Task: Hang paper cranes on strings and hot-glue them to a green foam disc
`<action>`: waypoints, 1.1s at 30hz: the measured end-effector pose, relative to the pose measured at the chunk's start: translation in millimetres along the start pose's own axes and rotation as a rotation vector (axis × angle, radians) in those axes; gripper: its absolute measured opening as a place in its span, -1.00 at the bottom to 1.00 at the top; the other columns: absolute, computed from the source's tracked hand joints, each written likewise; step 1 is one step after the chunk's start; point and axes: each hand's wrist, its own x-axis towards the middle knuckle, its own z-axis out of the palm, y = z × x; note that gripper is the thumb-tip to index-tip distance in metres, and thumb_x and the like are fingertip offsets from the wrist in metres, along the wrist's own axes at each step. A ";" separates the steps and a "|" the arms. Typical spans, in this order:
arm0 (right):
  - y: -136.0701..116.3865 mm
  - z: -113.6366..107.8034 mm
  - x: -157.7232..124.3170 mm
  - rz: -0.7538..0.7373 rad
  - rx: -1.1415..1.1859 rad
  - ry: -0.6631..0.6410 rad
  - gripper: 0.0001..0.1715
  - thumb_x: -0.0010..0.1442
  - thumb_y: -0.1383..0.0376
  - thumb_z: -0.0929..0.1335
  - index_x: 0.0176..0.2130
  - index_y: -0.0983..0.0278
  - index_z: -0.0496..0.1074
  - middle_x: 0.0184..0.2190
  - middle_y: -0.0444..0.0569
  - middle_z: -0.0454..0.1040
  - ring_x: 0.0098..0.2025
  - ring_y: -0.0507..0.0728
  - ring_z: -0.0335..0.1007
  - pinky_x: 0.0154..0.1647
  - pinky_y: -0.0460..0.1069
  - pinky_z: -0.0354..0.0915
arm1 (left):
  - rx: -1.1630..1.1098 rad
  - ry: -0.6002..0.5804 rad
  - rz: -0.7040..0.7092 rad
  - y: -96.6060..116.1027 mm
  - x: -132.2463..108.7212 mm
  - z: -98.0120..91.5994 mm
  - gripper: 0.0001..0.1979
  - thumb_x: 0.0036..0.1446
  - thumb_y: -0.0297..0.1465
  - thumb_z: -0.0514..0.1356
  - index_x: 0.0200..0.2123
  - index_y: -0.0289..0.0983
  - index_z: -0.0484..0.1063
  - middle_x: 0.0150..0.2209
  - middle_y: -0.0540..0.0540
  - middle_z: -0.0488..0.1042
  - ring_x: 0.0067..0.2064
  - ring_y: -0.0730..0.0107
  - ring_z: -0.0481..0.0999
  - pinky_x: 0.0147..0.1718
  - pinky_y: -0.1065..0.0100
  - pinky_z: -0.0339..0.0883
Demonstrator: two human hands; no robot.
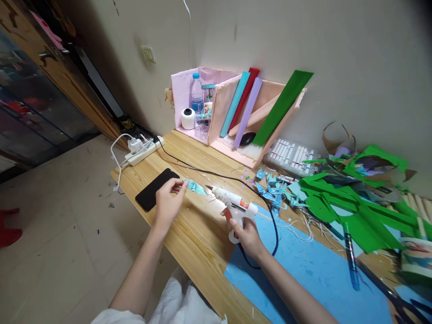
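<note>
left of centre in the frame, a dark phone (153, 187) lies on the wooden table (191, 229), just beside my left hand (168, 202), which pinches one end of a light blue piece (195, 186) between thumb and fingers. the piece is near the middle of the frame, its other end by the tip of the glue gun (232, 199); i cannot tell whether they touch. my right hand (249, 236) wraps around the gun's handle. a blue sheet (303, 274) spreads at lower right.
</note>
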 end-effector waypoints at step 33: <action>8.3 -182.6 -37.6 0.148 -0.582 0.297 -0.93 0.09 0.38 0.35 -0.40 0.29 0.47 -0.42 -0.07 0.47 -0.35 0.05 0.33 -0.34 -0.09 0.17 | -0.214 -0.886 -0.101 51.3 -66.9 134.5 -0.71 0.00 -0.16 0.18 -0.46 -0.31 0.36 -0.49 -0.01 0.37 -0.43 0.47 0.35 -0.43 0.46 0.24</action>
